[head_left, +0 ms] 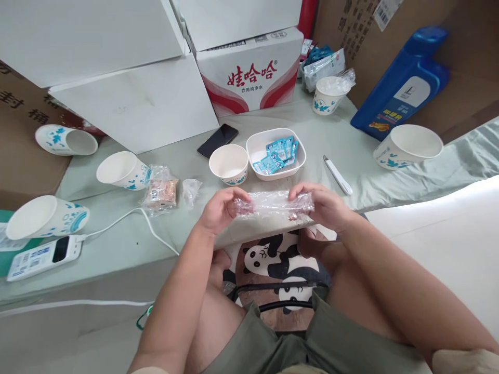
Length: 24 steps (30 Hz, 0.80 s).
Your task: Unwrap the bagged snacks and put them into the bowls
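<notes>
A clear plastic wrapper (268, 201) is stretched between my two hands, above the near edge of the table. My left hand (219, 210) pinches its left end, fingers closed. The right end is gripped by my right hand (324, 205). Whether anything lies inside the wrapper, I cannot tell. Just beyond my hands stand a white paper cup (229, 164) and a white square bowl (253, 148) with several blue sachets (278, 156) in it. To the right lies a white utility knife (337, 175).
A wrapped brownish packet (161, 193) and crumpled plastic (191, 192) lie left of my hands, near a tipped paper cup (125, 171). A phone (218, 141) rests behind. A power bank (44, 257) has a white cable. A blue bottle (405, 83) and boxes (251, 72) stand at the back.
</notes>
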Each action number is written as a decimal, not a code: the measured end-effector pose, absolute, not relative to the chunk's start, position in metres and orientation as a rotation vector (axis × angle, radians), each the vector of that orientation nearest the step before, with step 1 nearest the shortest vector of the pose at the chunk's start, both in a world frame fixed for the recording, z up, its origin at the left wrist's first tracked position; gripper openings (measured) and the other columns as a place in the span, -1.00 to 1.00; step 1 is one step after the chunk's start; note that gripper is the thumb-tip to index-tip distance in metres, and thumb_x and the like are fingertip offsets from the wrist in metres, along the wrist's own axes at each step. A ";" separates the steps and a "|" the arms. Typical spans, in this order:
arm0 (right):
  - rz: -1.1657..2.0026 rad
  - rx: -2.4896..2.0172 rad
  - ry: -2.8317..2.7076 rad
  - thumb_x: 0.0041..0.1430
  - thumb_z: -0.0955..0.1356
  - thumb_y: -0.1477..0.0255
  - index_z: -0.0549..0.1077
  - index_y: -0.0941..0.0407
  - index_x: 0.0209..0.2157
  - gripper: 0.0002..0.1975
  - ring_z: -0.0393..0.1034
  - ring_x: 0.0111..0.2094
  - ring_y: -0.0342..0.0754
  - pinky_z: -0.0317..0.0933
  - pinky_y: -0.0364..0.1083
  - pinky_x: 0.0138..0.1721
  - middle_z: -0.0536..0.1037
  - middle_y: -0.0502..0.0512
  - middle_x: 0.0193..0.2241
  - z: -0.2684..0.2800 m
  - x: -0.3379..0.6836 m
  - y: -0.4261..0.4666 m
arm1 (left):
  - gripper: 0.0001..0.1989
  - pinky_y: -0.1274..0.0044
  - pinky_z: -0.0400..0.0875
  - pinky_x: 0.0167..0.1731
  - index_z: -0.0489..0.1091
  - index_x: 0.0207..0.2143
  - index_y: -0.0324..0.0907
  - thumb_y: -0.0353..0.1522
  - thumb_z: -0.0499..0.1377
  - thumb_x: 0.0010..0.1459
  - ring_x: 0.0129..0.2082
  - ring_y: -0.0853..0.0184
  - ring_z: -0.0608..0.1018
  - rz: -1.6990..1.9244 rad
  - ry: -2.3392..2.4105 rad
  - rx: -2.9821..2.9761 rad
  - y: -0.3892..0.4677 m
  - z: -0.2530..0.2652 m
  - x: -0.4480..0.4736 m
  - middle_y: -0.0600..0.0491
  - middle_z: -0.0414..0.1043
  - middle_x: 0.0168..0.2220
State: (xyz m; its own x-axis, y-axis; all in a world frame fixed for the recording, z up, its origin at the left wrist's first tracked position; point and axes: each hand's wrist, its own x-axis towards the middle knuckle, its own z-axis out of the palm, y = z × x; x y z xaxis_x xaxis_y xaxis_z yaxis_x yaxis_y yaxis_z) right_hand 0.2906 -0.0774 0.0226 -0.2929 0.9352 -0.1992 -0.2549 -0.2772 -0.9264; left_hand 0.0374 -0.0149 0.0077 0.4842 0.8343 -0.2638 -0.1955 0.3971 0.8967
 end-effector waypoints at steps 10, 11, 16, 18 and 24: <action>1.359 -1.368 -1.552 0.06 0.46 0.21 0.51 0.05 -0.11 -0.63 0.46 -0.15 0.04 0.35 0.06 -0.08 0.58 0.14 -0.18 0.014 0.289 -0.076 | -0.77 0.62 0.37 -0.44 0.38 -0.35 -0.18 -0.35 0.35 -0.06 -0.50 0.50 0.44 0.669 0.922 1.382 -0.018 0.002 0.042 0.14 0.41 -0.42; 1.478 -1.361 -1.600 0.06 0.45 0.24 0.51 0.07 -0.18 -0.70 0.44 -0.29 -0.01 0.34 -0.01 -0.23 0.56 0.08 -0.31 0.013 0.284 -0.076 | -0.76 0.61 0.40 -0.42 0.39 -0.30 -0.17 -0.34 0.34 -0.04 -0.47 0.48 0.47 0.691 0.927 1.404 -0.018 0.002 0.042 0.11 0.43 -0.36; 1.398 -1.523 -1.679 0.11 0.33 0.40 0.35 0.09 -0.52 -0.85 0.15 -0.54 -0.17 0.03 -0.12 -0.48 0.29 -0.10 -0.60 0.014 0.270 -0.074 | -0.80 0.43 0.49 -0.11 0.46 -0.23 -0.12 -0.39 0.26 0.03 -0.13 0.28 0.55 1.066 1.224 1.821 -0.028 0.014 0.050 -0.02 0.46 -0.11; 1.334 -1.527 -1.677 0.10 0.33 0.39 0.32 0.09 -0.54 -0.83 0.14 -0.54 -0.17 0.02 -0.11 -0.46 0.27 -0.11 -0.61 0.014 0.270 -0.075 | -0.88 0.34 0.42 0.07 0.50 -0.29 -0.12 -0.39 0.26 0.06 -0.05 0.21 0.54 1.083 1.221 2.044 -0.037 0.019 0.056 -0.03 0.50 -0.13; 1.413 -1.261 -1.589 0.14 0.36 0.31 0.48 0.09 -0.35 -0.86 0.35 -0.40 -0.08 0.22 -0.08 -0.33 0.50 -0.01 -0.44 0.014 0.270 -0.076 | -0.65 0.39 0.45 -0.02 0.49 -0.02 -0.14 -0.32 0.25 0.12 -0.11 0.20 0.60 0.590 1.020 1.905 -0.044 0.012 0.070 -0.02 0.59 -0.09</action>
